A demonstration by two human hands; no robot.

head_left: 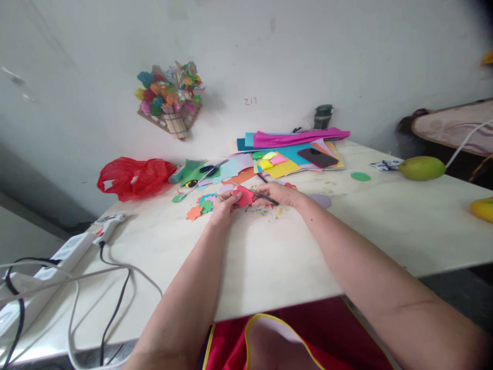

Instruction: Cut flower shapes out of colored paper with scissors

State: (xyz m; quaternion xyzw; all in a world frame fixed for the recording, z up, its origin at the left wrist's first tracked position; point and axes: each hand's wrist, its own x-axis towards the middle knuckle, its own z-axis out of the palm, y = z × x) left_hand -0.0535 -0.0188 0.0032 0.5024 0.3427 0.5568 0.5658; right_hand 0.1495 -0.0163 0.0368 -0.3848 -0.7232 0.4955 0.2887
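Between the thumb and fingers of my left hand (225, 206) is a red paper flower (245, 197) with a scalloped edge. My right hand (280, 194) is closed round dark-handled scissors (267, 199), whose blades lie at the paper flower. Left of my hands, several cut flowers rest on the table, among them an orange paper flower (194, 212) and a green paper flower (207, 206). Small coloured paper scraps (269, 212) are scattered below my right hand. A lilac paper circle (321, 201) lies to its right, partly covered by my wrist.
Behind my hands are stacked coloured sheets (300, 137) and a phone (318, 158). A second pair of scissors (210, 169) and a red plastic bag (133, 177) are at left. A power strip (73, 246) with loose cables sits front left; a green mango (422, 168) lies right.
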